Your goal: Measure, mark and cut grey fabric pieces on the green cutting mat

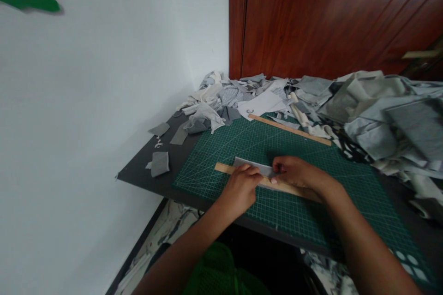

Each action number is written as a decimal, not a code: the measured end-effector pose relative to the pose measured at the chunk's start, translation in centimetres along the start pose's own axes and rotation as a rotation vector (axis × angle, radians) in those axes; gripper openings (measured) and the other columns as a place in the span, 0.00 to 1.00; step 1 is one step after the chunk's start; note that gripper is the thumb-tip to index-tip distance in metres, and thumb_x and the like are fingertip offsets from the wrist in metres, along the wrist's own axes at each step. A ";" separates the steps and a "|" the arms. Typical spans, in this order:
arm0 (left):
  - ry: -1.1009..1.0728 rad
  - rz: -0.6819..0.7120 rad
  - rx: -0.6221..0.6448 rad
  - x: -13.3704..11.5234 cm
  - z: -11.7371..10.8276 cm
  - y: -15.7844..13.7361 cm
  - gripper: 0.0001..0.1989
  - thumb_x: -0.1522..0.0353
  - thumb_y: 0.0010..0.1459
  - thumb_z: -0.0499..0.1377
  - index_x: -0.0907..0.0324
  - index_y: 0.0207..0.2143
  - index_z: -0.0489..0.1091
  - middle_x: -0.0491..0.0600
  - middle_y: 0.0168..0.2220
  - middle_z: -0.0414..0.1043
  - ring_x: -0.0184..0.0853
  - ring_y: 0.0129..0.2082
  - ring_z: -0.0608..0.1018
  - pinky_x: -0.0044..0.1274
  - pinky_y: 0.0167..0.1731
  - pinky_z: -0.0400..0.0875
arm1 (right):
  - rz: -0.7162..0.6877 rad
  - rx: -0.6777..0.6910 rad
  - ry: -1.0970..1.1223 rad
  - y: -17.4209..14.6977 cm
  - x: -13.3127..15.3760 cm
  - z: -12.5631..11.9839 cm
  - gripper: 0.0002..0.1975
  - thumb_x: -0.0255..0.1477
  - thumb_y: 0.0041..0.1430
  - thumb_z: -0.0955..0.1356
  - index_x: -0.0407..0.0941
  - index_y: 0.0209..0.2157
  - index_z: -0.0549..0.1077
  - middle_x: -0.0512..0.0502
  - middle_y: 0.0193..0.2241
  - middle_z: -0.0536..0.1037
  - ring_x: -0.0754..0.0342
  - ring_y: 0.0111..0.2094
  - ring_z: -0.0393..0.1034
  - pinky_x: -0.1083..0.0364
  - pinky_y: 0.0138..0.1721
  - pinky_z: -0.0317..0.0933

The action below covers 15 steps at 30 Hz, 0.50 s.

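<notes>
My left hand [244, 189] is palm down on the ruler [223, 168], fingers bent over the wood and the cloth [241, 162]; I cannot tell whether they clasp anything or only press. My right hand [294, 172] is at the cloth too, further along to the right, fingers curled at its far edge and thumb down by the ruler; whether thumb and fingers meet on the fabric I cannot tell. The cloth, a narrow grey piece, lies on the green mat [204, 159] in front of me and shows along both long edges of the ruler, between and around my fingers. Beyond it a second ruler [290, 129] slants across the far part of the mat, near a white sheet [265, 102]. Scraps [204, 94] heap up along the back of the table [138, 175], a bigger pile [375, 115] rises on my right, and a small grey square [160, 164] sits to the left, off the mat.
</notes>
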<state>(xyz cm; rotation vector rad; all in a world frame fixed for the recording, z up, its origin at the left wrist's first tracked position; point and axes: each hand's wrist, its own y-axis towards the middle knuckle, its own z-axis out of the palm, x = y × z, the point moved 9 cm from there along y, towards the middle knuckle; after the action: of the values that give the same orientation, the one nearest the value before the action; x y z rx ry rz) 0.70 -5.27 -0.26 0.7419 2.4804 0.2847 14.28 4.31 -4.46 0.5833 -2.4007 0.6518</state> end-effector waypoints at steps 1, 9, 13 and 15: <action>-0.018 0.009 0.001 0.1 -0.1 0.2 0.18 0.84 0.58 0.54 0.58 0.38 0.78 0.48 0.37 0.76 0.40 0.44 0.76 0.33 0.46 0.72 | 0.001 -0.001 -0.001 0.0 0.0 0.0 0.15 0.39 0.45 0.76 0.46 0.30 0.74 0.52 0.27 0.73 0.52 0.29 0.64 0.55 0.27 0.53; -0.302 0.061 0.062 2.3 -0.6 1.6 0.22 0.84 0.58 0.52 0.56 0.40 0.81 0.45 0.36 0.79 0.35 0.42 0.78 0.31 0.50 0.71 | 0.028 0.006 -0.019 -0.7 1.2 -0.6 0.13 0.36 0.46 0.77 0.46 0.33 0.76 0.51 0.29 0.75 0.52 0.31 0.67 0.56 0.28 0.53; -0.332 0.037 0.056 3.1 -0.4 1.9 0.22 0.84 0.57 0.53 0.54 0.40 0.81 0.46 0.38 0.81 0.36 0.45 0.78 0.33 0.51 0.72 | 0.014 0.006 -0.032 -0.7 1.6 -1.2 0.13 0.36 0.46 0.78 0.46 0.32 0.77 0.50 0.31 0.76 0.52 0.32 0.68 0.56 0.29 0.54; -0.303 0.028 0.039 3.2 -0.4 2.0 0.21 0.83 0.58 0.53 0.55 0.38 0.81 0.46 0.38 0.81 0.37 0.45 0.79 0.34 0.51 0.73 | -0.027 0.024 -0.025 -0.6 1.7 -1.4 0.13 0.37 0.48 0.78 0.45 0.32 0.77 0.50 0.30 0.75 0.52 0.31 0.67 0.56 0.29 0.54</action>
<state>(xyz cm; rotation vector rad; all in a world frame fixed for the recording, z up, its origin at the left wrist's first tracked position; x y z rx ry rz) -0.91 -1.83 -0.67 0.7748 2.1954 0.1238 13.92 4.18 -2.13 0.6358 -2.4067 0.6669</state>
